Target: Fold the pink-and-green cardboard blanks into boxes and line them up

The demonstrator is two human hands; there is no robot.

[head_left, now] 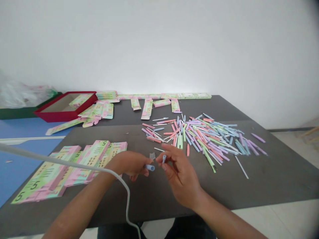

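My left hand (136, 165) is closed around a light blue pen barrel (150, 167), its hollow end turned to the right. Between thumb and fingers, my right hand (180, 176) pinches a short light blue pen part (164, 159), apart from the barrel. A small transparent piece (152, 156) shows just behind the barrel; whether a hand touches it I cannot tell. To the right of my hands spreads a heap of pen parts (199, 132) in purple, green, coral and blue, with thin white refills (241, 167) among them.
Flat pink and green boxes (87, 162) lie stacked at the left, with more boxes (147, 109) along the back. A red box lid (62, 114) stands at the back left beside a plastic bag (25, 94). A white cable (109, 171) crosses before my left arm.
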